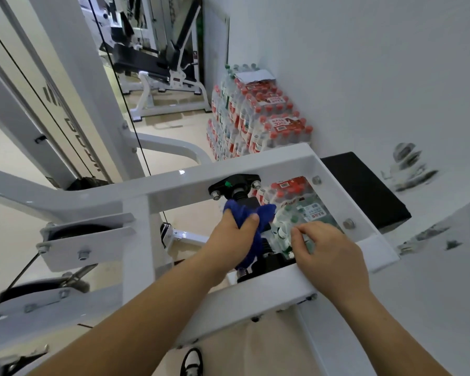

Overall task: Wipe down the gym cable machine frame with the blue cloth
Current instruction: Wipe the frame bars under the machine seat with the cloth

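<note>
Partly, left hand [228, 241] hides the blue cloth [265, 213].

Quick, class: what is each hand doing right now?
Left hand: grips the blue cloth.
Right hand: fingers curled, nothing visible in it, wrist over the frame.

Packs of red-capped water bottles [258, 123] are stacked against the white wall [364, 63]. A black bench [144, 62] stands farther back.
</note>
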The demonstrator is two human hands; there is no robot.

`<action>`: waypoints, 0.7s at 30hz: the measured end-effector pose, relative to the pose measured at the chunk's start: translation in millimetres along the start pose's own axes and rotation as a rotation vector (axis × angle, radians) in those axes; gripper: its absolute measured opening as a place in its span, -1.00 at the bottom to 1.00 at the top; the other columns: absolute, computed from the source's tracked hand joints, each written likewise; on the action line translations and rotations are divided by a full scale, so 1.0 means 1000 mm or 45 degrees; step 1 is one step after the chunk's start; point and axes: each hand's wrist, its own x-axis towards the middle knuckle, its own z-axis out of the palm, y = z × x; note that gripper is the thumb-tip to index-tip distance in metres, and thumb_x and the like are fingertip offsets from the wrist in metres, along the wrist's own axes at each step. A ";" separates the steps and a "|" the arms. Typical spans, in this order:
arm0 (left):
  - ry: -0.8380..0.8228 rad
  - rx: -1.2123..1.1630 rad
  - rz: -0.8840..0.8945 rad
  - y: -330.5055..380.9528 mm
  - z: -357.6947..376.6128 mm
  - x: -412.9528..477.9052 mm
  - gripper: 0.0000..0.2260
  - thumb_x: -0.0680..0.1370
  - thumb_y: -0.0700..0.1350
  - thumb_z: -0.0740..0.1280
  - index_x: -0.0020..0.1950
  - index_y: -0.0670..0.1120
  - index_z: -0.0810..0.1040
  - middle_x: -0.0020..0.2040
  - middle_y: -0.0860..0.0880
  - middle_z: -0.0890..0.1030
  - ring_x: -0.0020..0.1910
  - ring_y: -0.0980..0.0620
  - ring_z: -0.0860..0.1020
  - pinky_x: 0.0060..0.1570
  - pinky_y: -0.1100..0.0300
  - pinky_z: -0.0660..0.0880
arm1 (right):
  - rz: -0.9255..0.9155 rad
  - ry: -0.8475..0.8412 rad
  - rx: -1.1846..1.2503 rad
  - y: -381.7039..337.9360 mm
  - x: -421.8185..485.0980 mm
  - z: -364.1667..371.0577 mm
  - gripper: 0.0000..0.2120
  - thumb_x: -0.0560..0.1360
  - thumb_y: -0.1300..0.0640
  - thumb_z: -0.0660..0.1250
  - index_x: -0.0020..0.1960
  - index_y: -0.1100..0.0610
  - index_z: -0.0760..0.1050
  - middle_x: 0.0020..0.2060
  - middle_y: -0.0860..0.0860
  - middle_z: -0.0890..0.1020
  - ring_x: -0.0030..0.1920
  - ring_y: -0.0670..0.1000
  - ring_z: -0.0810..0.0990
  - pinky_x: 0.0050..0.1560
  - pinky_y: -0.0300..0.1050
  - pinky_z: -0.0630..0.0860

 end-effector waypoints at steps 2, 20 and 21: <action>-0.052 0.146 0.009 -0.004 0.010 -0.008 -0.70 0.66 0.09 0.25 0.29 -0.05 0.36 0.07 -0.05 0.55 -0.03 0.04 0.54 -0.02 0.12 0.49 | 0.012 0.008 0.012 0.000 0.001 -0.001 -0.87 0.59 0.01 0.33 -0.03 0.00 0.64 -0.18 -0.13 0.63 -0.23 -0.15 0.51 -0.29 -0.39 0.35; -0.172 0.896 0.564 -0.004 -0.044 -0.081 -0.89 0.68 0.10 0.18 0.14 0.13 0.43 -0.04 0.09 0.61 -0.11 0.09 0.57 -0.02 0.09 0.53 | 0.015 0.060 0.244 0.010 -0.015 -0.011 -0.67 0.59 -0.03 0.26 0.26 0.07 0.61 0.15 -0.03 0.67 0.15 -0.03 0.60 0.15 -0.03 0.61; -0.199 1.009 0.585 -0.006 -0.049 -0.092 -0.87 0.67 0.15 0.17 0.13 0.15 0.42 -0.06 0.14 0.59 -0.13 0.14 0.55 -0.04 0.12 0.52 | -0.022 0.092 0.200 0.012 -0.020 -0.014 -0.66 0.60 -0.03 0.25 0.26 0.09 0.61 0.16 0.00 0.66 0.17 0.00 0.59 0.21 0.06 0.60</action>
